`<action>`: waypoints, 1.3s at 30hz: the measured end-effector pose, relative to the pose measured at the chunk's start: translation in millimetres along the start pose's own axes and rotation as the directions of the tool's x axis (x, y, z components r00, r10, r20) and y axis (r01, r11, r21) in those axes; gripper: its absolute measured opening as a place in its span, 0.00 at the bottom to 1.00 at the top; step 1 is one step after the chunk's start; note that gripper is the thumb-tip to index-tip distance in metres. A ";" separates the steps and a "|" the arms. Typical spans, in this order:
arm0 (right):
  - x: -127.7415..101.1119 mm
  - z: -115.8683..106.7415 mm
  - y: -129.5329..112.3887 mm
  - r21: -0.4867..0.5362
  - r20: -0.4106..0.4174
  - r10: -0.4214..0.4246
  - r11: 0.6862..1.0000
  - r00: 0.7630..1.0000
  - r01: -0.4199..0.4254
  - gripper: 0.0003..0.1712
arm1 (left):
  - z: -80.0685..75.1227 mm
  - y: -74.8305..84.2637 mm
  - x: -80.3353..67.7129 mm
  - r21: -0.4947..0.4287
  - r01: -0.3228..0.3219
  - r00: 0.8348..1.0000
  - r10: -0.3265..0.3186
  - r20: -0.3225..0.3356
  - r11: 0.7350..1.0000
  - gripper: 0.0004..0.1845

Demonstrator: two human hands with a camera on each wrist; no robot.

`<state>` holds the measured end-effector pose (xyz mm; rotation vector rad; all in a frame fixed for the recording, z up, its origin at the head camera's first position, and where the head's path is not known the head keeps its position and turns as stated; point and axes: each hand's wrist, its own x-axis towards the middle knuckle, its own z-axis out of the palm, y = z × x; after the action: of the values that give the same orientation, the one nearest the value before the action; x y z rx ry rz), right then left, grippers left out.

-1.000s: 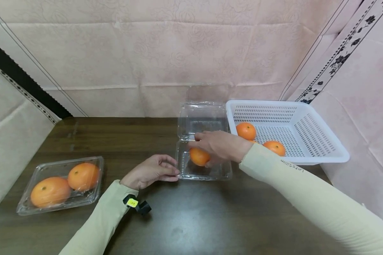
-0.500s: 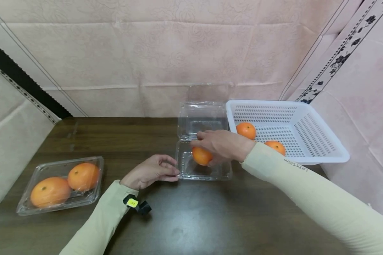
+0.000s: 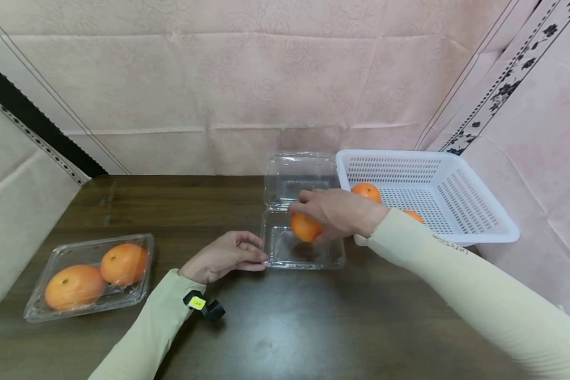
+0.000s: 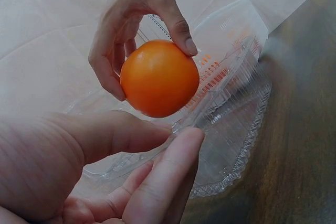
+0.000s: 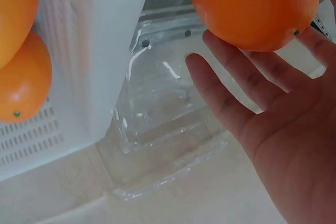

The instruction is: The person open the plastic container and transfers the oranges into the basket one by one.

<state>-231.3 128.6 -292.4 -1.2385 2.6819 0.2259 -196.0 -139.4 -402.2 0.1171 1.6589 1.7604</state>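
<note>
Right hand: we see thumb and fingers curled round an orange, opened to its width
Orange: held above the near half of the clear container; fingertips alone seem to bear it, so we think it could slip
Left hand: thumb and fingertips pinch the container's near left rim; should they slacken, a knock could skid it
White basket: just beside, so the right sleeve might snag it

The right wrist view crops the held orange
</note>
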 end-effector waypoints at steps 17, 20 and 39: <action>-9.4 -3.6 9.0 -0.036 -0.028 0.030 0.999 0.999 -0.031 0.42 | 1.2 -0.5 0.4 0.002 0.001 1.000 -0.001 0.004 1.000 0.25; -11.5 -5.2 11.1 -0.033 -0.034 0.024 0.999 0.999 -0.026 0.42 | 1.0 0.0 0.1 0.003 0.003 1.000 -0.003 0.002 1.000 0.26; -23.2 -17.6 23.0 -0.012 -0.070 0.040 0.999 0.997 -0.041 0.42 | 0.2 -0.3 0.0 0.001 -0.013 1.000 0.013 0.005 1.000 0.26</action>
<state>-235.8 156.8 -268.6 -1.2180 2.7717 0.2109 -195.8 -139.2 -402.4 0.1322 1.6591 1.7675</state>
